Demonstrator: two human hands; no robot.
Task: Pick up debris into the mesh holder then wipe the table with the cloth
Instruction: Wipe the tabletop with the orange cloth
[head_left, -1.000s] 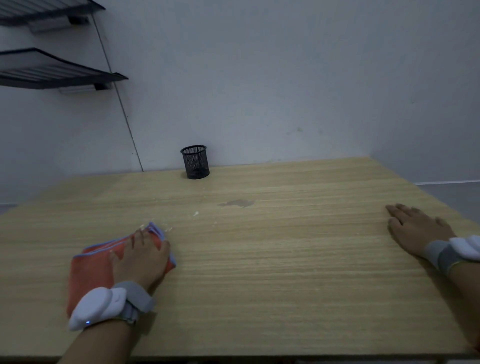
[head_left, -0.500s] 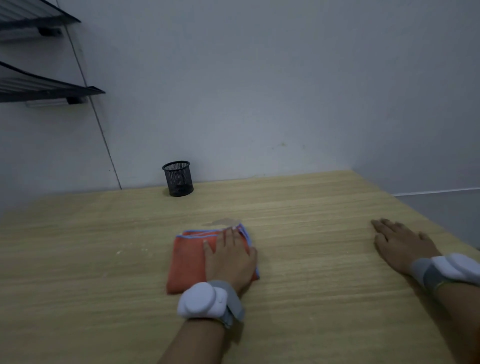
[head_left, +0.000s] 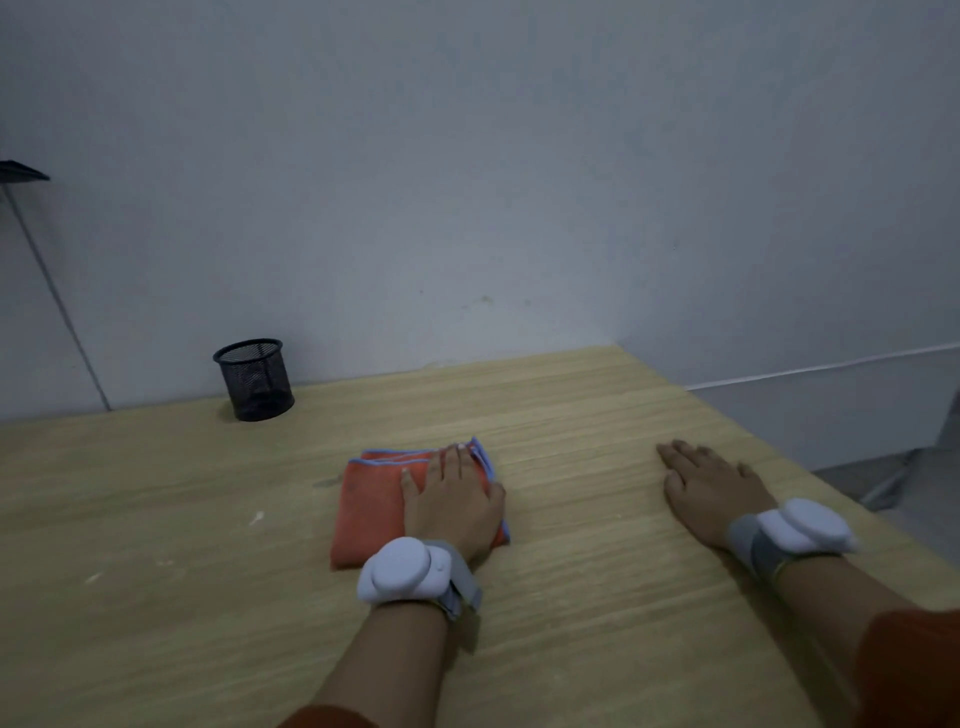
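Cloth (head_left: 371, 512) shifted right, mesh holder (head_left: 254, 380) far-left

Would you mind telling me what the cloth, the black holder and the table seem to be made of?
The cloth looks like soft orange microfibre with a blue stitched edge, folded in layers. The holder seems to be black wire mesh; light shows through its wall. The table looks like pale matte wood-grain laminate, though it may be real wood.

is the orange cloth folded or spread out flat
Folded. The orange cloth shows stacked blue-trimmed edges along its far side, and the left hand presses flat on top of it.
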